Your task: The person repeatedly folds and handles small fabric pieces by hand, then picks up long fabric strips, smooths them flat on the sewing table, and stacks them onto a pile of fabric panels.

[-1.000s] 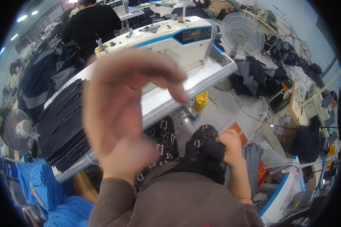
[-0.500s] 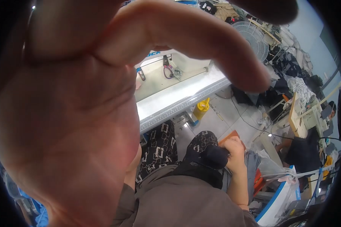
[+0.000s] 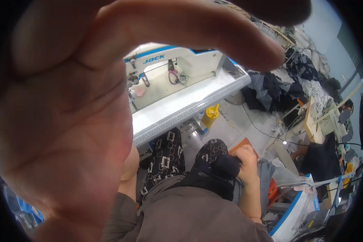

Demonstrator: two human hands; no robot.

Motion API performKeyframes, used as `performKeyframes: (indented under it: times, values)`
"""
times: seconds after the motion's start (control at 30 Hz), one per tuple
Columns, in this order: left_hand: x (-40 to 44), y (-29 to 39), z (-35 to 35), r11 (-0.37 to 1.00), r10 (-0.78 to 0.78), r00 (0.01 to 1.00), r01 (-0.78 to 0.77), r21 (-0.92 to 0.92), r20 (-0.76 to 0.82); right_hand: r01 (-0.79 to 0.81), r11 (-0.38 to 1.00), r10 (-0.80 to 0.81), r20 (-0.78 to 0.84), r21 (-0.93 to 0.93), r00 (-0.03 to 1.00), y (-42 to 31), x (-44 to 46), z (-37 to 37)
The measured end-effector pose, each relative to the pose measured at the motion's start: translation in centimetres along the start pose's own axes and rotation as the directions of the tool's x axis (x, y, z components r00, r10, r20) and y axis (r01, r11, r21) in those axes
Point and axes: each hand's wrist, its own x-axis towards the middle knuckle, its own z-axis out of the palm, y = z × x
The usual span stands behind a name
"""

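My left hand (image 3: 64, 133) fills the left side of the view, very near the camera, palm facing it. Its fingers are apart and curve over the top towards the right; I see nothing in them. Lower down, my right hand (image 3: 247, 160) is closed by my right thigh, against a bundled black cloth (image 3: 226, 167) that it appears to grip. Its fingertips are partly hidden. An orange-brown flat edge (image 3: 246, 142) shows just beyond the knuckles. My legs are in black patterned trousers (image 3: 167, 151).
A white sewing machine (image 3: 197, 62) marked JACK stands on a table with a ruled front edge (image 3: 189, 111). A yellow bottle (image 3: 210, 116) is below it. Piles of dark fabric (image 3: 266, 90) and a wooden machine table (image 3: 312, 121) lie right, where a cable (image 3: 266, 135) crosses the floor.
My left hand has shifted slightly up and left, and the view has moved, so more of the sewing machine shows. My right hand stays by my thigh.
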Motion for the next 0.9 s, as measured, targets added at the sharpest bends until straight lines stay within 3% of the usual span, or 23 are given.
performKeyframes:
  times: [0.33,0.4,0.43,0.47,0.63,0.8,0.9]
  values:
    - [-0.8,1.0,-1.0,0.997,-0.004,0.989,0.016,0.075,-0.149,0.070,0.997,-0.071,-0.115,-0.018,0.991,-0.7,0.9,-0.3]
    - [-3.6,-1.0,1.4,0.961,-0.269,0.962,0.264,-0.087,-0.046,0.121,0.992,-0.124,-0.133,-0.032,0.983,-1.0,1.5,-0.2]
    - [-4.6,-2.0,2.2,0.926,-0.375,0.915,0.365,0.091,0.149,0.139,0.989,-0.144,-0.145,-0.039,0.979,-1.0,1.8,-0.2]
    - [-6.9,-4.1,3.9,0.869,-0.495,0.834,0.478,0.128,0.246,0.150,0.987,-0.156,-0.135,-0.051,0.979,-1.1,2.1,-0.1]
    - [-14.5,-8.0,8.7,0.798,-0.576,0.703,0.595,0.098,0.418,0.166,0.982,-0.177,-0.141,-0.088,0.974,-1.6,2.9,0.2]
    - [-15.5,-8.0,10.0,0.830,-0.524,0.771,0.558,0.014,0.362,0.150,0.986,-0.163,-0.200,-0.078,0.966,-1.8,3.1,0.7]
    - [-15.8,-7.8,10.5,0.840,-0.523,0.795,0.541,0.029,0.307,0.152,0.975,-0.192,-0.266,-0.165,0.945,-2.1,3.3,0.9]
